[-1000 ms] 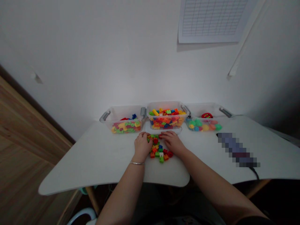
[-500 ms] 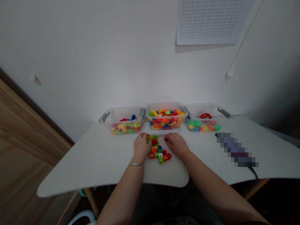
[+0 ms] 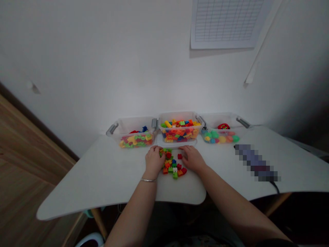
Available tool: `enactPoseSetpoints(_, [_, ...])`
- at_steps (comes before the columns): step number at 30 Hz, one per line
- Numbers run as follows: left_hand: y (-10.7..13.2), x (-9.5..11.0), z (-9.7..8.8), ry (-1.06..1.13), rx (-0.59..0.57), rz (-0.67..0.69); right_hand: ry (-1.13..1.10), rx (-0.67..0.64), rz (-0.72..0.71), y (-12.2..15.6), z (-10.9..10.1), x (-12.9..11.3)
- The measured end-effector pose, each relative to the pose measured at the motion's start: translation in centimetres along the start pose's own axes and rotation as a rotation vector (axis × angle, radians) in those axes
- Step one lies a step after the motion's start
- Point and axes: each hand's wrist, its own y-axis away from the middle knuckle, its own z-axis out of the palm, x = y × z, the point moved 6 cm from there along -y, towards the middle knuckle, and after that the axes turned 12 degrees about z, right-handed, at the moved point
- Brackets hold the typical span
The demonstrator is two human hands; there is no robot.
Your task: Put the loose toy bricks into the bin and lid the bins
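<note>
My left hand [image 3: 153, 160] is curved at the left edge of the loose block pile [image 3: 170, 164], fingers bent and thumb resting along the blocks. Whether it pinches a block cannot be told, since the fingers hide the contact area. My right hand [image 3: 192, 158] is partly open, with the thumb set apart from the fingers. A single red block [image 3: 179, 156] lies just beside the right thumb, at the mouth of that gap; it is not gripped, and contact cannot be confirmed.

The pile lies on the white table [image 3: 110, 181], between my hands. A white block [image 3: 175, 169] and a green block [image 3: 175, 176] sit at its near edge. Behind the pile stands the middle bin [image 3: 180, 115], filled with similar blocks, flanked by the left bin [image 3: 133, 123] and the right bin [image 3: 218, 117].

Markings: the wall sheet [image 3: 226, 25] carries a printed grid; any text is too small to read. The object with a cable [image 3: 254, 163] at right is pixelated, so its labels are unreadable.
</note>
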Motion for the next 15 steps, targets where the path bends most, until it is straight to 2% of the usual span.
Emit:
enactPoseSetpoints(3, [0.0,0.0,0.0,-0.002,0.006,0.007,-0.05,-0.074,-0.106,0.1,0.5,-0.6])
enactPoseSetpoints(9, [0.0,0.1,-0.1,-0.005,0.009,0.009,-0.118,-0.069,-0.113,0.2,0.4,-0.7])
enactPoseSetpoints(15, [-0.1,0.2,0.0,-0.015,0.018,0.013,-0.123,-0.161,-0.249,0.2,1.3,-2.3])
